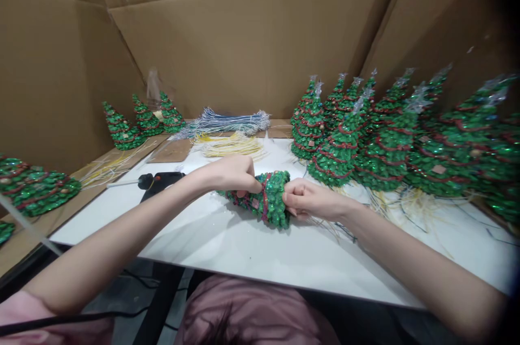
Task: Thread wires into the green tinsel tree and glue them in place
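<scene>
A small green Christmas tree point(271, 205) with red garland lies on its side on the white tabletop, its wide base toward the right. My left hand point(239, 173) is closed on the tree's upper side, with the fingers curled. At the base, my right hand point(303, 199) pinches the edge or something by it; the fingers hide what exactly. Thin pale and dark wires point(331, 227) trail from under my right hand.
Many upright trees with clear stars point(384, 139) crowd the right side. Yellow wires point(227, 144) and blue-white wires point(231, 122) lie at the back. A black glue gun point(162, 182) rests left. More trees point(122, 127) stand back left. Cardboard walls point(244, 47) surround the table.
</scene>
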A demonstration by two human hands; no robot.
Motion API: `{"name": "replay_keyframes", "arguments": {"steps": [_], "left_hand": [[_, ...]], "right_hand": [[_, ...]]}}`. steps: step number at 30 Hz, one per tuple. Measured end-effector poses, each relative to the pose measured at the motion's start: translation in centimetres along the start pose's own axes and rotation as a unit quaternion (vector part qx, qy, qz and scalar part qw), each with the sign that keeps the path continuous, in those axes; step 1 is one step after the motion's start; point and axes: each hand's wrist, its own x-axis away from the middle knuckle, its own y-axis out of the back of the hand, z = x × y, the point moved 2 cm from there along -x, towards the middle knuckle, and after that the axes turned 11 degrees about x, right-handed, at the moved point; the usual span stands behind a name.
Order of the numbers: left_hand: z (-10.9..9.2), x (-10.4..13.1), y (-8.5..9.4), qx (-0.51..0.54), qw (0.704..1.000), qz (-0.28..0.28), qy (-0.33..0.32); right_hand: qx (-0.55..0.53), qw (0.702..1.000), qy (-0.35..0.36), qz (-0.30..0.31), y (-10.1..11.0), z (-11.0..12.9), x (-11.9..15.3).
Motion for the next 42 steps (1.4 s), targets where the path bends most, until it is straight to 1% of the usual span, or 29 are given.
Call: {"name": "replay_keyframes", "arguments": {"steps": [3, 5, 7, 8, 9, 11, 12, 16, 20, 22, 26, 34, 37, 42], "left_hand": [[0.1, 0.2, 0.1, -0.011, 1.000, -0.008, -0.003], [0.4, 0.6, 0.4, -0.011, 0.999, -0.005, -0.034], [0.9, 1.2, 0.7, 0.011, 0.996, -0.006, -0.084], [1.2, 1.6, 0.8, 0.033, 0.993, -0.016, -0.109], [1.5, 1.9, 0.8, 0.057, 0.989, -0.044, -0.131], [2.1, 2.6, 0.6, 0.093, 0.973, -0.117, -0.177], [2.3, 2.8, 0.3, 0.095, 0.965, -0.137, -0.205], [3.2, 3.0, -0.9, 0.080, 0.943, -0.177, -0.271], [3.6, 2.7, -1.3, 0.045, 0.925, -0.197, -0.322], [3.6, 2.6, -1.4, 0.022, 0.918, -0.211, -0.334], [3.5, 2.4, -2.0, -0.002, 0.909, -0.240, -0.340], [3.6, 2.2, -2.6, 0.010, 0.894, -0.270, -0.358], [3.6, 2.2, -2.8, 0.014, 0.890, -0.283, -0.357], [3.7, 2.2, -3.3, 0.015, 0.885, -0.308, -0.349]], "right_hand": [[0.006, 1.000, -0.009, -0.002, 0.1, -0.2, 0.0], [0.015, 1.000, -0.017, -0.001, 0.1, -0.2, 0.1], [0.022, 0.999, -0.023, 0.003, 0.1, -0.1, 0.1], [0.026, 0.999, -0.024, 0.005, 0.1, -0.1, 0.1], [0.028, 0.999, -0.024, 0.007, 0.1, 0.0, 0.1], [0.033, 0.999, -0.023, 0.010, 0.2, 0.1, 0.2], [0.034, 0.999, -0.023, 0.011, 0.2, 0.1, 0.2], [0.035, 0.999, -0.021, 0.017, 0.3, 0.0, 0.2], [0.048, 0.998, -0.033, 0.022, 0.4, -0.1, 0.2], [0.052, 0.997, -0.041, 0.026, 0.5, -0.2, 0.2], [0.045, 0.998, -0.047, 0.019, 0.5, -0.4, 0.1], [0.041, 0.998, -0.046, 0.004, 0.4, -0.4, 0.1], [0.031, 0.999, -0.041, 0.001, 0.4, -0.5, 0.1], [0.027, 0.998, -0.055, -0.002, 0.3, -0.8, 0.1]]}}
